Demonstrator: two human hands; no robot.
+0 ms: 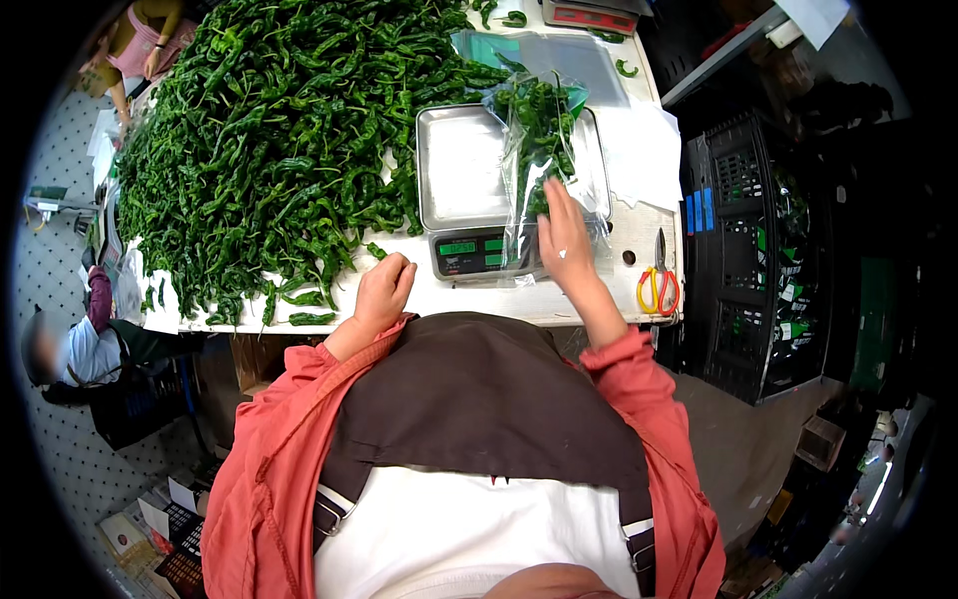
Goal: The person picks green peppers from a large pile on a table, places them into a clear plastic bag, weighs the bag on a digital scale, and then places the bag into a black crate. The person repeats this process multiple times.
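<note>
A clear plastic bag [533,142] of green peppers lies on the right part of the metal pan [462,168] of a digital scale [479,253]. Its lower end hangs over the lit display panel. My right hand [566,241] is at the lower part of this bag, fingers stretched out and slightly blurred, not wrapped around it. Left of the scale, my left hand [385,289] is curled into a loose fist over the table's near edge, with nothing visible in it. A large heap of green peppers [299,127] spreads across the table beside the scale.
Red-and-yellow-handled scissors [658,284] lie near the table's right edge. Flat plastic bags [572,64] and white paper [645,153] lie beyond the scale. Black crates [737,262] stand at the right. Two other people [146,45] work along the left side.
</note>
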